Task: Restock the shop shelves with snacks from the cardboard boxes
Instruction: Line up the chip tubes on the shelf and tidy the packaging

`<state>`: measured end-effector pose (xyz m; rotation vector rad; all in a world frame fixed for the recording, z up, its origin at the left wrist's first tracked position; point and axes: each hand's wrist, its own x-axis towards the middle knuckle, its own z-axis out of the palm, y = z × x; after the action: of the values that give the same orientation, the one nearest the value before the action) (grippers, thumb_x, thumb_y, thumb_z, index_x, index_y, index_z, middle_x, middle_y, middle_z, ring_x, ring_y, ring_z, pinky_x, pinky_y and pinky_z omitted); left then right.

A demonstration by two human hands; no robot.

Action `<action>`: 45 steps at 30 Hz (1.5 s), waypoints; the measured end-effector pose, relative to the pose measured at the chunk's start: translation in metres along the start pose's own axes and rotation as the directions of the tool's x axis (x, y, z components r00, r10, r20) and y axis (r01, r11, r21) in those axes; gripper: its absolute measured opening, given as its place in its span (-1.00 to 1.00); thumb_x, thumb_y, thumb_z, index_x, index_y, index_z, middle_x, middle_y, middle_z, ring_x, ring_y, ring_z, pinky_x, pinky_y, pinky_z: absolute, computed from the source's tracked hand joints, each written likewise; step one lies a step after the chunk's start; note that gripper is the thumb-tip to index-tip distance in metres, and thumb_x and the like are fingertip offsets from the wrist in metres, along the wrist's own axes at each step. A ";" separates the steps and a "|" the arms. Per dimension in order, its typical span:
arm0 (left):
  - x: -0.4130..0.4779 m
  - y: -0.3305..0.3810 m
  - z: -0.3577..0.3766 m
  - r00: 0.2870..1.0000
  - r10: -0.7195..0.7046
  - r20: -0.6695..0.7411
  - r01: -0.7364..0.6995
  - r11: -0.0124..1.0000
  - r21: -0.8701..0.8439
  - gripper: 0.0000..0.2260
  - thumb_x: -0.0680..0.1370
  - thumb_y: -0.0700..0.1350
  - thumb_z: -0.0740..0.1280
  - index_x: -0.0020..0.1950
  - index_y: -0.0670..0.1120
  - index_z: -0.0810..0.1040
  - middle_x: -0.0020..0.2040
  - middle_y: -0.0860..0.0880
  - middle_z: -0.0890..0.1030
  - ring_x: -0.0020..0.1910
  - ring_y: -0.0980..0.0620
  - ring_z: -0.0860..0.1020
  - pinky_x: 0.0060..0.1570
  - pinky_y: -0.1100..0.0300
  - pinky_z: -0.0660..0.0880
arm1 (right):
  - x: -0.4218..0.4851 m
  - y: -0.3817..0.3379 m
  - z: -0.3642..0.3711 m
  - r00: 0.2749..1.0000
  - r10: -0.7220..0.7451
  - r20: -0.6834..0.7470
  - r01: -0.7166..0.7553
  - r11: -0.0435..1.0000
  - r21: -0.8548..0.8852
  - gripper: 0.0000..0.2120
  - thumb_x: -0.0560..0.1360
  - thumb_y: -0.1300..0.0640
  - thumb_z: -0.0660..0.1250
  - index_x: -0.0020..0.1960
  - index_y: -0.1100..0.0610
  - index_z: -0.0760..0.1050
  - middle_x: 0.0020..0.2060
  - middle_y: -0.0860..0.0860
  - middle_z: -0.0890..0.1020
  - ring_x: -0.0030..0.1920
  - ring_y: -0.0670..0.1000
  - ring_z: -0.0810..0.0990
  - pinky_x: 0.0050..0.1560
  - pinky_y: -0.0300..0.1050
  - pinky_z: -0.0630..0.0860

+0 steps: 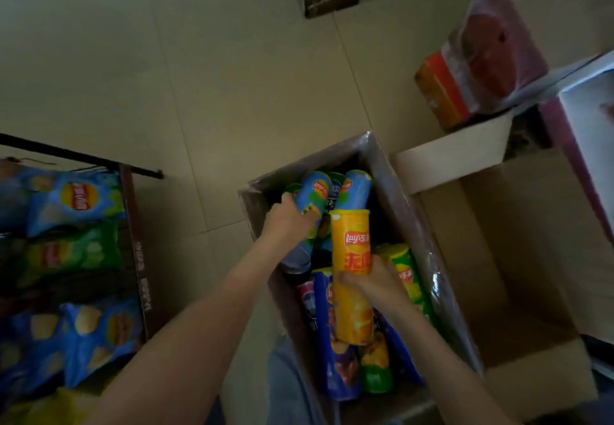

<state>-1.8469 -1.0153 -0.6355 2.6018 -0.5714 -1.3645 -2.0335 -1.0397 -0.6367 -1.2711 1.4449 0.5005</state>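
A cardboard box (392, 172) on the floor holds several crisp tubes in blue, green and dark colours. My right hand (375, 283) grips a yellow crisp tube (352, 258), lifted above the others in the box. My left hand (287, 218) reaches into the far left of the box and closes around a light blue crisp tube (314, 197) that still lies among the others. A green tube (403, 270) lies just right of my right hand.
A second cardboard box (518, 258) stands open to the right. On the left, a box (139, 258) holds blue and green crisp bags (76, 198). Wrapped packs (475, 69) sit at the upper right. Pale floor tiles (232, 75) stretch ahead.
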 end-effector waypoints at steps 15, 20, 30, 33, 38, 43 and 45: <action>-0.120 0.006 -0.026 0.901 -0.023 0.432 0.346 0.639 -0.687 -0.75 0.46 -0.28 0.44 0.12 -0.24 0.56 -0.08 -0.14 0.68 -0.18 -0.07 0.66 -0.10 0.06 0.62 | -0.104 0.000 -0.061 0.980 -0.057 -0.189 0.118 0.936 0.331 -0.53 0.36 0.11 0.55 0.12 0.01 0.35 -0.05 0.00 0.55 -0.01 0.05 0.55 0.04 -0.03 0.47; -0.238 0.056 -0.067 0.897 0.202 0.393 0.167 0.668 -0.725 -0.77 0.45 -0.33 0.41 0.08 -0.17 0.55 -0.09 -0.09 0.70 -0.17 -0.02 0.67 -0.07 0.06 0.62 | -0.221 0.010 -0.134 0.970 -0.113 -0.217 0.204 0.864 0.460 -0.34 0.21 0.00 0.62 0.21 -0.02 0.39 0.07 0.03 0.64 0.05 0.08 0.63 0.13 0.17 0.55; -0.460 0.192 -0.071 0.561 0.641 0.524 -0.295 0.746 -0.598 -0.46 0.25 -0.20 0.55 0.20 -0.20 0.49 0.05 -0.12 0.67 -0.01 -0.06 0.65 0.04 0.06 0.57 | -0.476 0.075 -0.236 0.823 -0.109 -0.558 0.502 0.599 0.624 -0.50 0.33 0.16 0.56 0.19 0.01 0.43 0.07 0.03 0.65 0.04 0.03 0.64 0.11 0.10 0.57; -0.533 0.230 -0.050 0.421 0.712 0.561 -0.439 0.702 -0.561 -0.61 0.37 -0.33 0.50 0.14 -0.17 0.50 0.01 -0.08 0.66 -0.08 0.03 0.65 -0.05 0.17 0.56 | -0.551 0.114 -0.256 0.726 -0.045 -0.686 0.617 0.483 0.621 -0.41 0.29 0.13 0.56 0.25 0.05 0.41 0.08 0.05 0.65 0.06 0.08 0.65 0.13 0.14 0.56; -0.664 0.260 -0.002 0.200 0.752 0.628 -0.625 0.592 -0.510 -0.33 0.21 -0.09 0.58 0.26 -0.16 0.44 0.13 -0.15 0.65 0.05 -0.07 0.64 0.05 0.04 0.57 | -0.675 0.204 -0.267 0.590 0.061 -0.805 0.749 0.331 0.574 -0.35 0.27 0.12 0.59 0.30 0.15 0.44 0.09 0.09 0.67 0.08 0.13 0.66 0.13 0.18 0.57; -0.808 0.263 0.064 0.006 0.757 0.654 -0.708 0.465 -0.531 -0.30 0.12 -0.06 0.55 0.22 -0.14 0.46 -0.01 -0.03 0.67 -0.05 0.05 0.64 -0.04 0.15 0.56 | -0.786 0.310 -0.261 0.402 0.217 -0.890 0.840 0.299 0.452 -0.56 0.36 0.18 0.52 0.19 0.10 0.48 -0.01 0.02 0.69 -0.09 -0.03 0.68 -0.09 -0.09 0.62; -0.863 0.257 0.100 -0.075 0.740 0.668 -0.720 0.424 -0.550 -0.34 0.13 -0.07 0.57 0.21 -0.06 0.48 0.01 -0.01 0.68 -0.03 0.05 0.63 0.00 0.13 0.55 | -0.830 0.363 -0.255 0.329 0.256 -0.909 0.861 0.314 0.400 -0.67 0.42 0.19 0.46 0.14 0.03 0.48 -0.05 -0.03 0.68 -0.14 -0.08 0.67 -0.14 -0.12 0.59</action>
<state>-2.4396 -0.9034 0.0405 0.7220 -1.7453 -1.9600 -2.6057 -0.7807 0.0640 -0.7778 1.6641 -1.5734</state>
